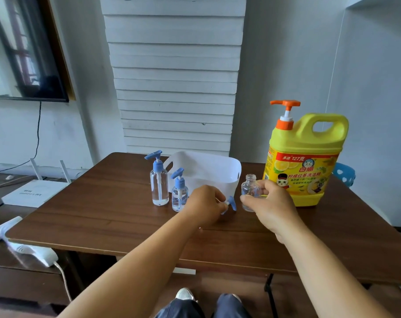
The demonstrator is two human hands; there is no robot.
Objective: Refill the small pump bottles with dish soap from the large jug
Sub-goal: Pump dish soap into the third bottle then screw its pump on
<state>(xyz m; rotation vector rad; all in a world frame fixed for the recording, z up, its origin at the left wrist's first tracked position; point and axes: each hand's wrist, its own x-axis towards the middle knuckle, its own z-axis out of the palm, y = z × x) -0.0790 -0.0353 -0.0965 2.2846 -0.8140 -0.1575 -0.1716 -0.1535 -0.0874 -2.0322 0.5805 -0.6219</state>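
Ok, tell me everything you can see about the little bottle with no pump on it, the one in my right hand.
The open bottle is small, clear and looks like plastic, with a round body, a short threaded neck and no pump. It looks empty. It stands upright on the brown table, just in front of the yellow jug and right of the white basket. The right hand holds its body, fingers wrapped around it. Its blue pump is off, held by the left hand beside it.

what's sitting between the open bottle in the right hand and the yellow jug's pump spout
Nothing visible. The open bottle, held by the right hand, sits just left of the yellow jug, below its orange pump.
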